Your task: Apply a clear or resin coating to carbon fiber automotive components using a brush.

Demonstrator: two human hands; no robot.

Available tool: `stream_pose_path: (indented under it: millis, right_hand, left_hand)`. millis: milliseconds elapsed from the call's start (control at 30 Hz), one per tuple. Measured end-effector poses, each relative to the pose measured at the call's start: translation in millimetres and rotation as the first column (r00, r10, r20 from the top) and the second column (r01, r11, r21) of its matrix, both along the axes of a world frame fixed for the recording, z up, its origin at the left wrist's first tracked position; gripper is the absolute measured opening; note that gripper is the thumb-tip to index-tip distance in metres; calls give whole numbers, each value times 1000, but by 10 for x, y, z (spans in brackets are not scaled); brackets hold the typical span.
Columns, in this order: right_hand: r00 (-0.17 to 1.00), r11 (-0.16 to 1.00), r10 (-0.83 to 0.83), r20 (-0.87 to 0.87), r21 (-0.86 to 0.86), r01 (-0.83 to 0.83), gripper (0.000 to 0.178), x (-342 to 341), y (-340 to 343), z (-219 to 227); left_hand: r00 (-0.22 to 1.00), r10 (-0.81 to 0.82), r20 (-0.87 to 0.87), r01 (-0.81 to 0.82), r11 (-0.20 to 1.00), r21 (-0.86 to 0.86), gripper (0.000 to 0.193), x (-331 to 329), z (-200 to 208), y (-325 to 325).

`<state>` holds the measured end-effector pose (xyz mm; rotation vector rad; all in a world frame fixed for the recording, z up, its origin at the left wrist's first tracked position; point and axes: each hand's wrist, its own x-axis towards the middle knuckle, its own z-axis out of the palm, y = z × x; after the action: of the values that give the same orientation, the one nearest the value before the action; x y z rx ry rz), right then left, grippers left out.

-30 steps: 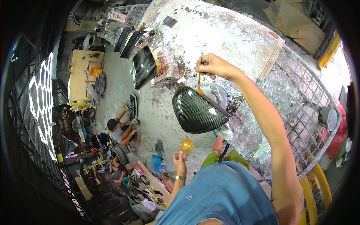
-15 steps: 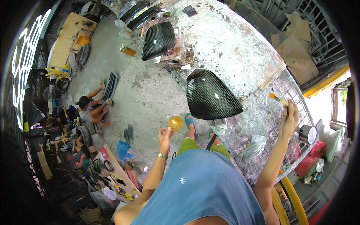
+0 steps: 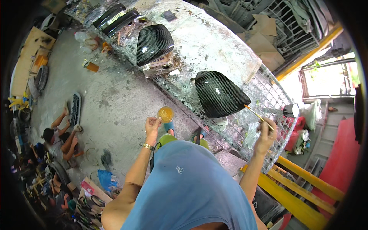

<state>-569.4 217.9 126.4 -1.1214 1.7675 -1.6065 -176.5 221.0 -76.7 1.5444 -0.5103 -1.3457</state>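
Observation:
My left hand (image 3: 152, 129) pinches the rim of a small round cup (image 3: 166, 113) of amber liquid. It is held over the floor, left of the workbench. In my right hand (image 3: 265, 138) is a thin paintbrush (image 3: 257, 114), its bristles against the right corner of a glossy black carbon-fibre shell (image 3: 219, 95). That curved shell sits above the near part of the bench; what supports it is hidden. A second, similar carbon-fibre shell (image 3: 155, 44) rests farther left on a box-like stand (image 3: 161, 66).
A stained workbench (image 3: 209, 42) runs diagonally, with wire mesh (image 3: 273, 94) at its right end. A can (image 3: 290, 110) stands on the mesh. Black moulded parts (image 3: 119, 20) lie at its far left. Yellow rails (image 3: 295, 201) are close at my right. Another person (image 3: 61, 140) sits at left.
My right hand has brought the brush left and down to the near shell's corner, from out over the mesh. My left hand still holds the cup. The whole view has turned.

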Motion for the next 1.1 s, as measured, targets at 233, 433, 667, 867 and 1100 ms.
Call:
stream_pose_path:
  millis: [233,433,667,867,1100]
  right_hand:
    - [726,880,416,-548,42,-473,18,1070,-835,192]
    - [354,770,501,-790,220,-599,23,1320,-1002,95]
    - [140,664,667,-732,497,-559,24,1203,-338,292]
    - [227,509,856,-464,685,-522,15,1341,-639,659]
    - [231,326,945,-233,740,-588,13,1594,-2033,429]
  left_hand:
    - [995,-96,-7,95,989,-113,27,330,-151,-229]
    - [981,-108,-160,88,988,-126,27,262,37,-304]
    - [978,-146,-151,130,985,-113,31,286,-243,-250]
    - [968,-174,-179,156,982,-109,31,338,-93,-266]
    - [982,-79,-169,54,988,-145,29,494,-113,-141]
